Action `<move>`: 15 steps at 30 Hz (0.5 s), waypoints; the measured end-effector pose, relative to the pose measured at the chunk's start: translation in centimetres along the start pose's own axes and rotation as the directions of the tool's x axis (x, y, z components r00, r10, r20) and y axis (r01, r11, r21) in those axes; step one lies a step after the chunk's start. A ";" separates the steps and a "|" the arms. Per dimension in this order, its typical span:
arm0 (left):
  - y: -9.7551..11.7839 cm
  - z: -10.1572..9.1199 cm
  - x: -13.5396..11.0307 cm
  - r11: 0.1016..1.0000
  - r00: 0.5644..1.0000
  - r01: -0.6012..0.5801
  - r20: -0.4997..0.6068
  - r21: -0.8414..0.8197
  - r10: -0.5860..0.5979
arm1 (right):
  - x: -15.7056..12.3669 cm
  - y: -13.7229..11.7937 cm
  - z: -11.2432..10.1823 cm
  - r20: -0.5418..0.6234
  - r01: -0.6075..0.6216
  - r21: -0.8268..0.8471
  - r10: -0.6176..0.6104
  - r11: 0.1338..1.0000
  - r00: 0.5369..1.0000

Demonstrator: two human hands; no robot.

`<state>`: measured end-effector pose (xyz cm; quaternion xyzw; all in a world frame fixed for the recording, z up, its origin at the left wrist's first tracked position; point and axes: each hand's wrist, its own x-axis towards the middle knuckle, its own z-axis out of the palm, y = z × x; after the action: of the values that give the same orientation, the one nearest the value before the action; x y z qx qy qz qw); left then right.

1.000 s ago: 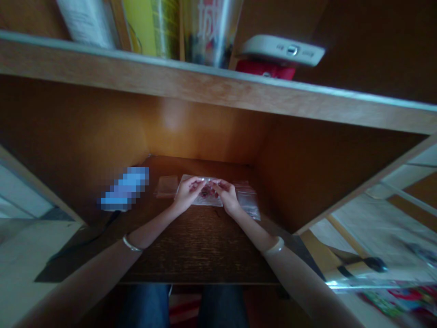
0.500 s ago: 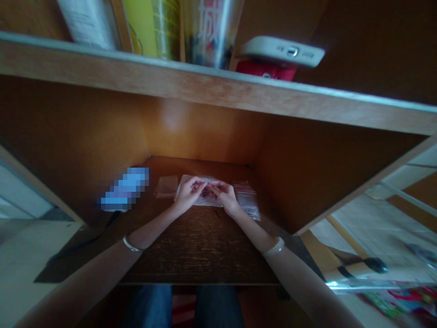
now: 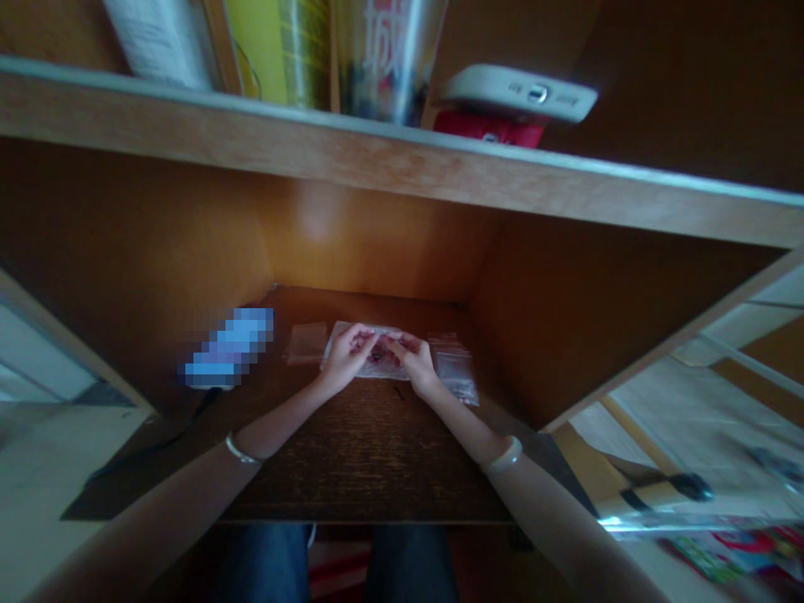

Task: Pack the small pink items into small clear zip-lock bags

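My left hand (image 3: 344,358) and my right hand (image 3: 411,360) meet at the back of a dark wooden desk (image 3: 352,452). Both have their fingers curled and pinched together over a clear plastic bag (image 3: 370,365) that lies under them. Something small and dark reddish shows between the fingertips, too small to name. A second clear bag (image 3: 457,371) lies just right of my right hand. A small flat clear packet (image 3: 306,342) rests left of my left hand. Each wrist wears a bracelet.
A blurred-out blue object (image 3: 229,347) with a dark cable (image 3: 151,448) lies at the desk's left. Orange-brown walls close in the desk. A shelf (image 3: 402,159) overhead carries books, a white device (image 3: 518,90) and a red thing. Papers and a black-handled tool (image 3: 666,490) lie at the right.
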<state>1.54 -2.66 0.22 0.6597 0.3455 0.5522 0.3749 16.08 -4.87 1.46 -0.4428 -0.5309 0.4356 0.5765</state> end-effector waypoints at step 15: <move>-0.3 -0.1 0.0 0.999 1.000 0.014 0.015 -0.043 -0.013 | 0.1 0.0 0.0 -0.012 0.014 0.023 -0.013 1.000 1.000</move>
<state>1.46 -2.54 -0.04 0.6530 0.3352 0.5523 0.3952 16.05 -4.82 1.50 -0.4352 -0.5254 0.4351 0.5876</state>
